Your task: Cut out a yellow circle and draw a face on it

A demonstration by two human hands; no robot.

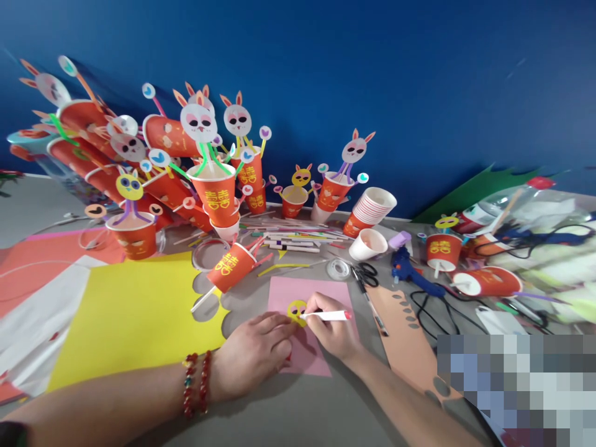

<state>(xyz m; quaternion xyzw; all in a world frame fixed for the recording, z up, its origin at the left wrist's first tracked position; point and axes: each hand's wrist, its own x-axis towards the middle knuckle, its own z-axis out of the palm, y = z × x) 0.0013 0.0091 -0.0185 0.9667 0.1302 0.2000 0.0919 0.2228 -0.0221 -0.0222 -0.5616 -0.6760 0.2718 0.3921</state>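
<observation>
A small yellow paper circle (296,308) with a drawn face lies on a pink sheet (310,290). My right hand (331,326) is closed on a white marker (333,316) with a red end; its tip meets the circle's right part. My left hand (254,351), with bead bracelets at the wrist, rests palm down, its fingers out over the pink sheet and their tips beside the circle's lower left. Something small and red shows by the left fingers.
Decorated red cups (213,192) crowd the back left. A yellow sheet (139,310) lies left, an orange-brown sheet (403,335) right. Pens, tape (338,269), black scissors (367,273), a blue glue gun (414,276) and stacked cups (375,205) stand or lie beyond my hands.
</observation>
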